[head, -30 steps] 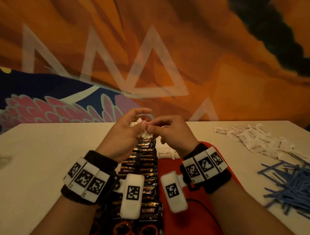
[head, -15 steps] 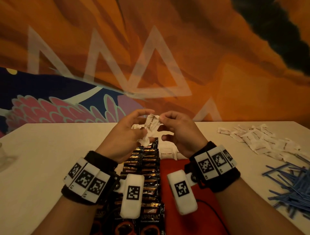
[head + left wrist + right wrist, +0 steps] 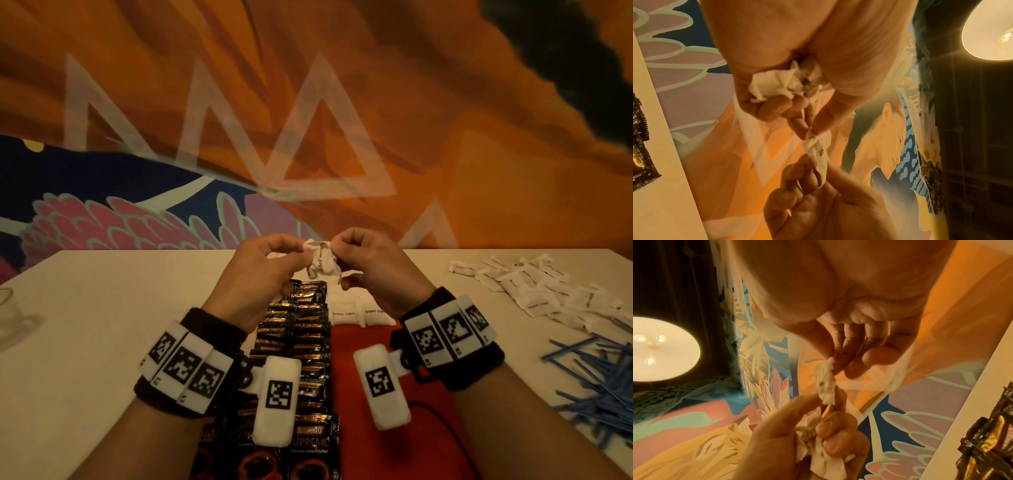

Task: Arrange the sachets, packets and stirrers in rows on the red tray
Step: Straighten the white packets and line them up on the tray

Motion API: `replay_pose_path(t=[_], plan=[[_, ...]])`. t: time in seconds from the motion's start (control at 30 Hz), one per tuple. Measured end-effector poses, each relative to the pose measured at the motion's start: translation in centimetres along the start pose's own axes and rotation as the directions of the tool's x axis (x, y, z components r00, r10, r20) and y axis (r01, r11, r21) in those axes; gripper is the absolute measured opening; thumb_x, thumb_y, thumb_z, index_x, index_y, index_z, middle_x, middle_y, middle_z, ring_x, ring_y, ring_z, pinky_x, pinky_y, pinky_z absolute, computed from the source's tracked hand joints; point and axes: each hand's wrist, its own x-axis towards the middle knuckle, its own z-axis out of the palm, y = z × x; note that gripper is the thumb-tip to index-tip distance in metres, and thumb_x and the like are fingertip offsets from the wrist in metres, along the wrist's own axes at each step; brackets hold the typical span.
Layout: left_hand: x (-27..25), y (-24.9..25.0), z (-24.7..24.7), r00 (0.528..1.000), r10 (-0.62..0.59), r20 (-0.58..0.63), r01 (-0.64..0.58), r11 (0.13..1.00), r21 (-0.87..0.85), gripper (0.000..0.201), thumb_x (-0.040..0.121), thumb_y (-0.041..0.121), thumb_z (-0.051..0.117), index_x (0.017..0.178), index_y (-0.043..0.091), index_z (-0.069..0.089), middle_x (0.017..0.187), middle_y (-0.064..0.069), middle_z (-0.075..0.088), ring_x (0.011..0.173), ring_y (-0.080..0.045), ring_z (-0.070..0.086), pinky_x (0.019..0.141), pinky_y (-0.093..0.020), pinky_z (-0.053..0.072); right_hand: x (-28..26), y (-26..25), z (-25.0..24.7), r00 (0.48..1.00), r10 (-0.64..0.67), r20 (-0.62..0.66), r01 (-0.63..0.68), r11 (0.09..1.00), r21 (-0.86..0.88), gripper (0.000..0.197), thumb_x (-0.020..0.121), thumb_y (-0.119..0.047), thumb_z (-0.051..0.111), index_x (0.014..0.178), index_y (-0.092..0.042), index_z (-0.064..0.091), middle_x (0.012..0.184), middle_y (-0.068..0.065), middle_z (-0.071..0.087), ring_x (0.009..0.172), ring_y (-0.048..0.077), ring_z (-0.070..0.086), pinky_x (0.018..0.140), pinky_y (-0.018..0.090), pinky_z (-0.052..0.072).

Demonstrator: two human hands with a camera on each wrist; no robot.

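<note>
A crumpled white brown-sugar sachet (image 3: 320,262) hangs in the air between both hands, above the far end of the red tray (image 3: 359,363). My left hand (image 3: 291,255) pinches its left end (image 3: 818,152) and also grips a bunch of white sachets (image 3: 777,84) in its palm. My right hand (image 3: 342,250) pinches the other end (image 3: 825,382) with thumb and forefinger. A row of black coffee packets (image 3: 298,335) runs down the tray's left side. Two white sachets (image 3: 346,313) lie at its far end.
A loose pile of white sachets (image 3: 534,291) lies on the table at the right, with a heap of blue stirrers (image 3: 596,377) nearer me. A clear glass (image 3: 10,318) stands at the left edge. A painted wall rises right behind the table.
The hands have risen a little and drawn slightly apart. The sachet, first bunched between the fingertips, now shows stretched between the two pinches.
</note>
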Motion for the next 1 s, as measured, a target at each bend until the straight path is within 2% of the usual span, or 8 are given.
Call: replay_pose_path(t=[0.13, 0.23, 0.37, 0.47, 0.63, 0.73, 0.87, 1.0], plan=[[0.1, -0.1, 0.1, 0.999, 0.012, -0.031, -0.012, 1.000, -0.026, 0.013, 0.090, 0.002, 0.066, 0.085, 0.013, 0.072, 0.072, 0.005, 0.061, 0.054, -0.004, 0.047, 0.051, -0.023, 0.040, -0.1, 0.3, 0.0, 0.996, -0.087, 0.009, 0.087, 0.995, -0.051, 0.009, 0.091, -0.017, 0.068, 0.093, -0.013, 0.060, 0.083, 0.003, 0.064, 0.068, 0.012, 0.059, 0.055, 0.026, 0.045], [0.1, 0.0, 0.0, 1.000, 0.015, -0.027, -0.016, 0.999, -0.048, 0.017, 0.091, -0.001, 0.063, 0.086, 0.014, 0.072, 0.078, 0.002, 0.064, 0.054, -0.004, 0.048, 0.052, -0.024, 0.041, -0.1, 0.7, -0.1, 0.987, -0.157, 0.030, 0.160, 0.974, -0.162, 0.031, 0.079, -0.014, 0.081, 0.104, -0.017, 0.064, 0.094, 0.004, 0.070, 0.073, 0.009, 0.064, 0.056, 0.018, 0.047], [-0.2, 0.0, 0.0, 0.998, 0.039, 0.046, -0.040, 0.999, 0.007, 0.010, 0.089, 0.002, 0.065, 0.093, 0.010, 0.070, 0.085, 0.001, 0.064, 0.053, -0.009, 0.046, 0.048, -0.023, 0.039, 0.1, 0.9, 0.0, 0.972, -0.230, -0.041, 0.222, 0.964, -0.148, 0.012, 0.083, -0.008, 0.076, 0.087, -0.017, 0.069, 0.077, 0.002, 0.068, 0.063, 0.005, 0.060, 0.052, 0.014, 0.044], [-0.4, 0.0, 0.1, 0.993, 0.072, 0.094, -0.070, 0.997, -0.028, 0.015, 0.081, 0.025, 0.073, 0.085, 0.011, 0.068, 0.073, 0.004, 0.062, 0.054, -0.008, 0.044, 0.049, -0.023, 0.038, 0.1, 0.8, -0.3, 0.963, -0.270, -0.007, 0.264, 0.947, -0.182, 0.006, 0.086, -0.008, 0.073, 0.084, -0.013, 0.070, 0.068, -0.006, 0.067, 0.058, 0.000, 0.059, 0.052, 0.013, 0.043], [-0.1, 0.0, 0.3, 0.991, 0.128, -0.046, -0.131, 0.990, -0.057, 0.018, 0.088, 0.024, 0.066, 0.076, 0.013, 0.070, 0.061, 0.010, 0.062, 0.051, -0.004, 0.046, 0.050, -0.024, 0.038, 0.0, 0.9, 0.2, 0.984, -0.180, -0.005, 0.180, 0.983, -0.028, 0.011, 0.092, -0.016, 0.066, 0.090, -0.006, 0.069, 0.077, 0.003, 0.068, 0.069, 0.011, 0.062, 0.057, 0.026, 0.048], [0.2, 0.0, 0.1, 0.989, 0.101, -0.112, -0.116, 0.984, -0.135, 0.020, 0.087, 0.026, 0.067, 0.071, 0.015, 0.069, 0.059, 0.008, 0.058, 0.050, -0.005, 0.045, 0.053, -0.026, 0.037, 0.0, 1.0, 0.6, 0.994, -0.106, 0.036, 0.102, 0.990, 0.092, 0.007, 0.085, -0.007, 0.071, 0.091, -0.007, 0.067, 0.079, 0.006, 0.071, 0.071, 0.015, 0.067, 0.063, 0.030, 0.053], [0.4, -0.2, -0.1, 0.990, 0.080, -0.114, -0.098, 0.982, -0.164, 0.024, 0.086, 0.027, 0.069, 0.062, 0.023, 0.070, 0.059, 0.007, 0.053, 0.050, -0.005, 0.043, 0.054, -0.027, 0.036, 0.3, 0.9, 0.6, 0.983, -0.127, -0.130, 0.152, 0.966, 0.210, 0.009, 0.083, -0.001, 0.072, 0.089, -0.006, 0.068, 0.078, 0.011, 0.071, 0.059, 0.014, 0.066, 0.052, 0.020, 0.050], [0.3, -0.3, 0.1, 0.987, 0.120, -0.108, -0.132, 0.985, -0.113, 0.008, 0.091, 0.014, 0.067, 0.083, 0.014, 0.068, 0.067, 0.010, 0.063, 0.054, -0.003, 0.048, 0.053, -0.025, 0.039, 0.5, 1.2, 0.4, 0.953, -0.140, -0.270, 0.191, 0.966, 0.175, 0.011, 0.084, -0.005, 0.074, 0.094, -0.004, 0.069, 0.070, 0.006, 0.066, 0.051, 0.010, 0.058, 0.049, 0.022, 0.045]])
